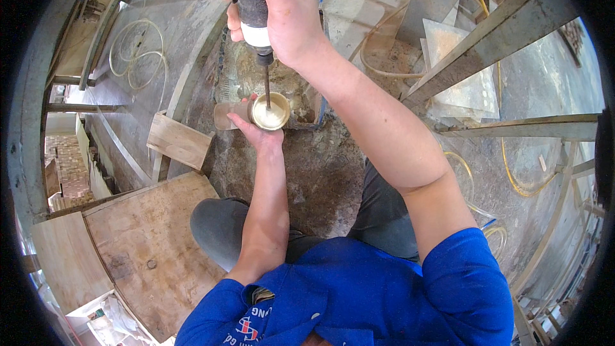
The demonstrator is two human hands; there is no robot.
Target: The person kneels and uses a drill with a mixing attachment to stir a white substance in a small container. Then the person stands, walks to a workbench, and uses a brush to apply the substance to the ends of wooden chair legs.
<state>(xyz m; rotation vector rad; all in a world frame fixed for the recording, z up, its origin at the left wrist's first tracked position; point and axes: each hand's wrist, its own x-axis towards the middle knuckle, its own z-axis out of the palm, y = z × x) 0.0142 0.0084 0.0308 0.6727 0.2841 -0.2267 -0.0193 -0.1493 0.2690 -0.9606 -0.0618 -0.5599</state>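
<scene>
My right hand [291,19] is wrapped round a dark power drill [251,6] with a white band near its nose. The drill points downward, and its thin metal shaft [267,78] reaches into a small round cup [286,104]. Pale cream-coloured material [271,116] shows inside the cup. Below the drill, my left hand [261,134] grips the cup from beneath and the side, its mouth facing up. A brownish cylindrical piece [223,116] lies just left of my left fingers; whether it touches them I cannot tell.
A dirty tray [314,123] lies on the stained floor beyond the cup. Wooden blocks [179,140] and a plywood board [150,237] stand at left. Metal beams [493,38] cross the right side. Clear hoses [138,51] coil on the floor, with yellow hose [522,186] at right.
</scene>
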